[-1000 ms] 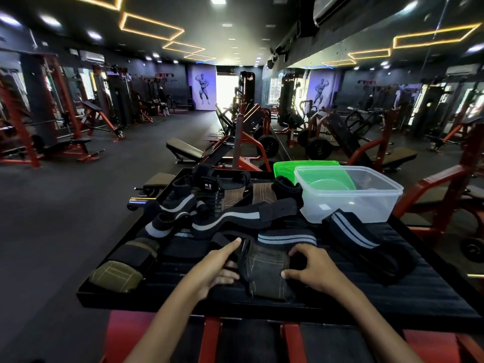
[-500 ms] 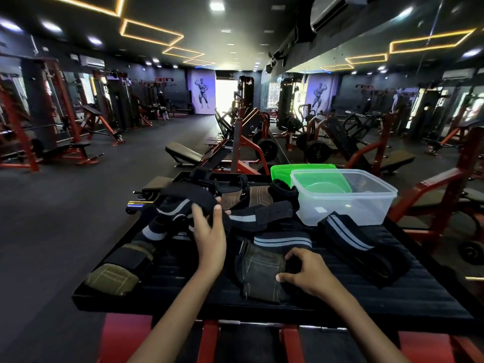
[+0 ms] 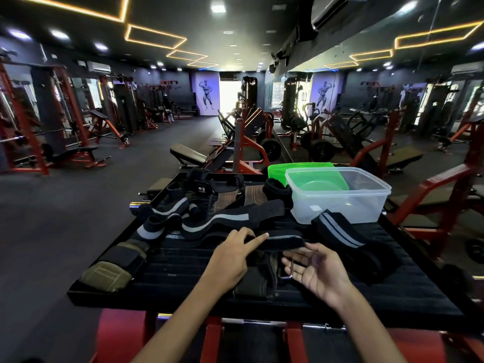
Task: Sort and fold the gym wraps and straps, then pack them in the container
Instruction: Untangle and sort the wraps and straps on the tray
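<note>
Nearest to the camera, the left hand [image 3: 230, 260] lies on a black wrap with a grey stripe [image 3: 282, 241], its index and middle fingers stretched out along the band; whether the thumb pinches the wrap from below I cannot tell. The right hand [image 3: 318, 272] is beside it, palm up and fingers loosely spread, holding nothing, just above a dark leather strap with a metal ring [image 3: 264, 277] that lies on the black padded counter [image 3: 392, 292].

The first risk is here: the wrap lies partly across the leather strap, so if the left hand pulls the wrap, the metal ring may catch it and drag the strap to the near edge of the counter, where it can fall.

At the left edge an olive padded strap [image 3: 107, 273] sits close to the corner and could be pushed off by a careless elbow. To the right lies a rolled striped wrap [image 3: 345, 239]; I think it may unroll if it is knocked.

Farther away, the pile of tangled wraps and straps [image 3: 209, 205] is still unsorted; pulling one out will probably drag the others with it. Behind it, on the right, the clear plastic container [image 3: 340, 195] stands open and empty, with the green lid [image 3: 298, 170] behind it. The container looks light, so a push during packing could slide it toward the far edge.
</note>
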Motion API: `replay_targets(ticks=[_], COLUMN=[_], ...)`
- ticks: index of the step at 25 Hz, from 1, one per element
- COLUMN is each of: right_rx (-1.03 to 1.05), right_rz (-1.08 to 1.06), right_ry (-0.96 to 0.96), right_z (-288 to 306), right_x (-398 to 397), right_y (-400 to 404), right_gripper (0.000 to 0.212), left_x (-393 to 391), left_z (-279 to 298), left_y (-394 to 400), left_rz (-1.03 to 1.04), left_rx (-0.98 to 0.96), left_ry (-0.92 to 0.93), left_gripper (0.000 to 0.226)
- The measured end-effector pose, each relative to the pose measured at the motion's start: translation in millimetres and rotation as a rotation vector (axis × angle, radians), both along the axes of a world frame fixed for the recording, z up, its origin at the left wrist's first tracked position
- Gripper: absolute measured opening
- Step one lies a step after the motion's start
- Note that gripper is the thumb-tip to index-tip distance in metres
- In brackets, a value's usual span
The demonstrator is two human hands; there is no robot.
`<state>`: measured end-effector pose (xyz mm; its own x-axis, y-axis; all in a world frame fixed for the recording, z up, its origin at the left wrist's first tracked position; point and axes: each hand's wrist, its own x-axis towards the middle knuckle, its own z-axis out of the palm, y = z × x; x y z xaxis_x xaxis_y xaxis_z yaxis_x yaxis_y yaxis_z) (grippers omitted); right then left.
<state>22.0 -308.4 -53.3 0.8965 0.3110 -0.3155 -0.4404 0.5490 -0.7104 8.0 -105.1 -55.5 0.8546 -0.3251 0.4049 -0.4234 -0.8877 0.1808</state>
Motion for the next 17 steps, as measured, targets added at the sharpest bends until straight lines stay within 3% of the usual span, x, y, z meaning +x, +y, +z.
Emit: replay_targets(ticks=[3, 7, 11, 15, 17], right_rx=[-0.131, -0.112, -0.055, -0.117, -0.143], right_rz=[0.009, 0.017, 0.026, -0.011, 0.018], right_ry=[-0.063, -0.096, -0.087, -0.103, -0.141], right_z=[-4, -6, -5, -4, -5], right_x=[-1, -2, -4, -8, -9], right_y=[2, 2, 1, 3, 5], right_gripper=[0.033, 0.047, 0.050, 0.014, 0.012], left_x=[-3, -9, -14, -19, -20], left_z=[4, 8, 13, 19, 27], left_y=[-6, -16, -22, -19, -21], left_rz=[0.020, 0.070, 0.128, 0.142, 0.098], left_rx=[0.045, 0.065, 0.081, 0.077, 0.083], left_ry=[-0.052, -0.050, -0.035, 0.062, 0.106], left_gripper=[0.073, 0.062, 0.070, 0.067, 0.072])
